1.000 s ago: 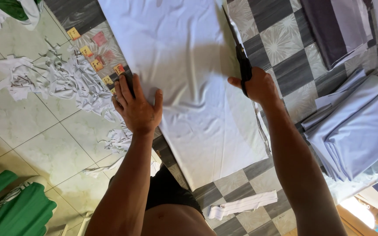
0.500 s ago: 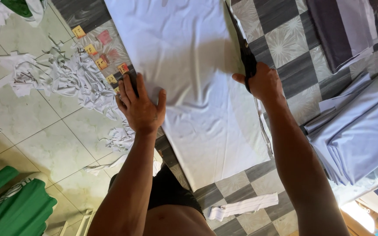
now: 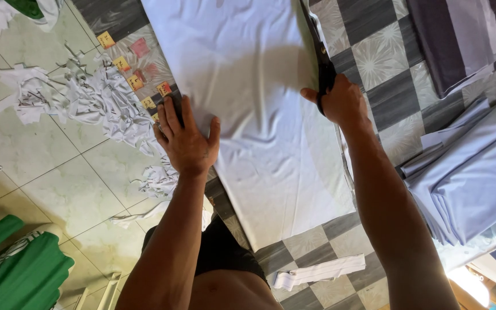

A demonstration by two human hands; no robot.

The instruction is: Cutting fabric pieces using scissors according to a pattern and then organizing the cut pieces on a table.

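**Along the right edge of the cloth, the blades have crept further up**

At the right edge of the frame's centre, I'm watching the right hand (image 3: 343, 103) with its grip closed through the handles of the black scissors (image 3: 324, 72). Against half a second ago, that hand sits a touch higher along the edge of the white fabric (image 3: 248, 103), and the blades point on toward the top of the frame. I read that as the cut running steadily up the cloth's right side; a thin trimmed strip (image 3: 345, 166) hangs off the edge below the wrist.

The left hand (image 3: 186, 140) has barely shifted: fingers spread, palm flat, pressing the fabric's left edge down, holding nothing. It keeps the sheet taut.

The cloth looks smooth and slightly stretchy, lying as a long band from top centre to lower centre, with soft ripples near the right hand. Under it is a grey-and-white checkered sheet on the desk (image 3: 374, 51). To the left, a ragged pile of white offcuts (image 3: 87, 103) lies on the pale tiled floor (image 3: 47, 178). Folded lilac-grey fabric (image 3: 472, 178) is stacked at the right, and something green (image 3: 18, 270) sits lower left.
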